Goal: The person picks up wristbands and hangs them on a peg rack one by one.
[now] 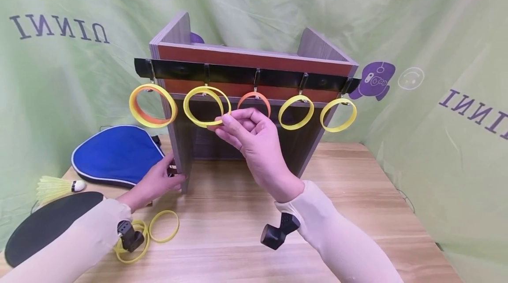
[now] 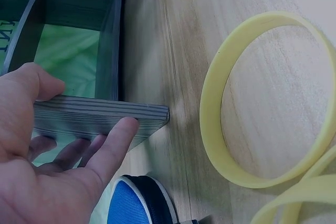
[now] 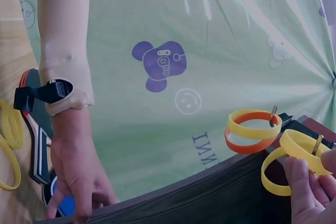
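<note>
My right hand [image 1: 259,146] pinches a yellow ring [image 1: 229,102] between thumb and fingers, at the second hook from the left. Another yellow ring overlaps it there, and the right wrist view shows the two rings [image 3: 273,184] crossing beside the fingertips. Low on the left, my left hand [image 1: 160,179] grips the side panel [image 2: 100,109] of a grey wood-grain shelf, thumb on one face and fingers on the other. The black hook rail [image 1: 232,73] runs along the shelf's red-brown front board [image 1: 254,59]. An orange ring [image 1: 254,94] hangs at the middle hook, partly behind my right hand.
Yellow and orange rings [image 1: 133,109] hang at the leftmost hook; single yellow rings [image 1: 296,128] hang at the two right ones. Loose yellow rings [image 1: 177,225] lie on the wooden table [image 1: 222,247]. A blue case [image 1: 115,153], a shuttlecock [image 1: 55,188] and a dark paddle [image 1: 51,221] are left.
</note>
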